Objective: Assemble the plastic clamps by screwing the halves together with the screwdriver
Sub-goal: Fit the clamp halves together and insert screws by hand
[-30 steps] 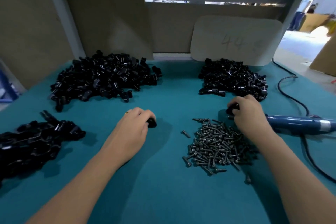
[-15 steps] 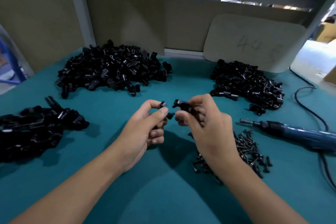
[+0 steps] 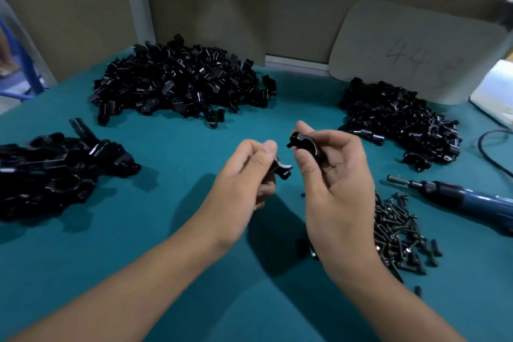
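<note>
So, currently holding two black plastic clamp halves up over the teal felt-covered table [image 3: 166, 230], not yet mated. Left hand [image 3: 244, 175] pinching the lower black clamp half [image 3: 281, 169] between thumb and curled fingers; right hand [image 3: 330, 166] gripping the upper black clamp half [image 3: 301, 141], fingers curled round it. Sitting just apart, tips nearly touching. Looking like the lining-up step, well before any screwing.

Next up, probably: bringing the halves together so the holes match, then freeing the right hand to grab one from the loose pile of small dark metal screws [image 3: 397, 233] just beside that wrist, then reaching for the blue electric screwdriver [image 3: 458, 197] lying near on the right. Needing a steady left-hand grip through all that.

Writing-wise: reading "44" in pencil on the pale rounded board [image 3: 416, 50] leaning at the back, plus another scribble, maybe a character, too blurry to say. Not spotting any brand on the screwdriver.
</note>
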`<action>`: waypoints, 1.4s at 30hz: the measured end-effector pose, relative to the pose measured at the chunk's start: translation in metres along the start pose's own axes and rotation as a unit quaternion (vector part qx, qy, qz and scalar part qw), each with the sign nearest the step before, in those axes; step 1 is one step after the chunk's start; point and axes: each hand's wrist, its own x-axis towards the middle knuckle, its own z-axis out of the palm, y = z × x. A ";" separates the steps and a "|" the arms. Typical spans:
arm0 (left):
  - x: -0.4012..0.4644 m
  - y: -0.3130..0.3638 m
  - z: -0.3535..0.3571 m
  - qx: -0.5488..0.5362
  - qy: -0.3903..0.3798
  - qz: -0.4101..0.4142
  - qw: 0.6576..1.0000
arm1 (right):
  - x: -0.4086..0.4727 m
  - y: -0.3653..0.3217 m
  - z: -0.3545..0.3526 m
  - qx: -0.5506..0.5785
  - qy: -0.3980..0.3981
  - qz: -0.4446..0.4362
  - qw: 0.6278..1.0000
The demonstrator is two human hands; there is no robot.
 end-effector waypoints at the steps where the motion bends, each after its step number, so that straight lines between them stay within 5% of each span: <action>1: -0.001 0.000 0.001 0.017 -0.005 0.009 1.000 | -0.001 0.001 0.000 0.003 -0.012 -0.003 1.000; 5: 0.001 -0.002 -0.003 0.071 -0.020 0.023 0.997 | -0.003 0.006 -0.002 -0.012 -0.079 -0.002 0.997; 16: 0.007 -0.007 -0.008 -0.018 0.010 -0.001 1.000 | -0.001 0.016 -0.015 -0.074 -0.198 0.027 0.977; 25: 0.008 0.000 -0.018 0.019 0.028 0.057 0.998 | 0.003 0.006 -0.018 0.103 -0.128 0.095 0.982; 29: 0.006 -0.002 -0.015 0.016 0.031 0.045 0.998 | 0.004 0.007 -0.018 0.114 -0.083 0.129 0.982; 42: 0.006 0.003 -0.017 -0.103 -0.008 0.015 0.995 | 0.003 0.005 -0.018 0.121 -0.108 0.080 0.984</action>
